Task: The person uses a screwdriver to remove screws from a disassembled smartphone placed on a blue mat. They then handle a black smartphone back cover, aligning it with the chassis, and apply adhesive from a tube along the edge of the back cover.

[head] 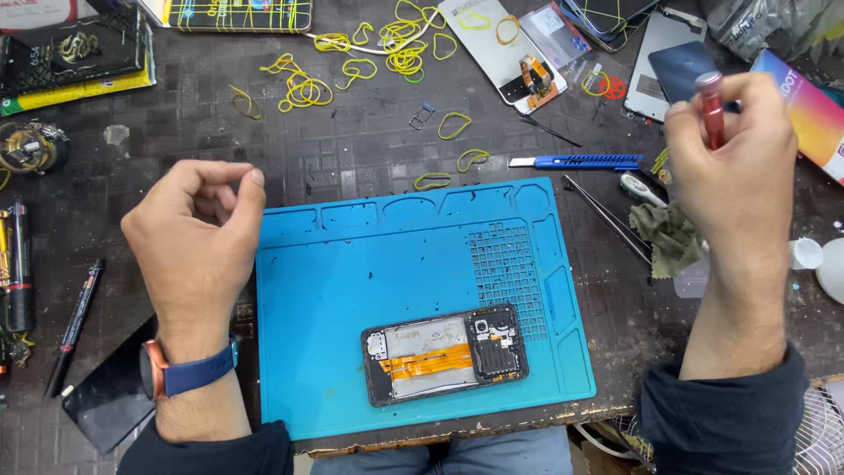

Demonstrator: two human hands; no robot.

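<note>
Two hands hover over my bench, well apart, with the blue silicone work mat (352, 290) between them. My right hand (734, 167) is raised at the mat's right side, its fingers wrapped around a red screwdriver (710, 110) held nearly upright, cap end up. My left hand (198, 233) is lifted off the mat's left edge, loosely curled with thumb and forefinger pinched together; I cannot tell whether anything small sits between them. An opened phone (446, 354) lies back-side up on the mat's lower middle, its orange flex cable showing, neither hand touching it. Yellow rubber bands (303, 88) are scattered across the dark table beyond the mat, and a blue utility knife (576, 162) lies just past the mat's top right corner.
</note>
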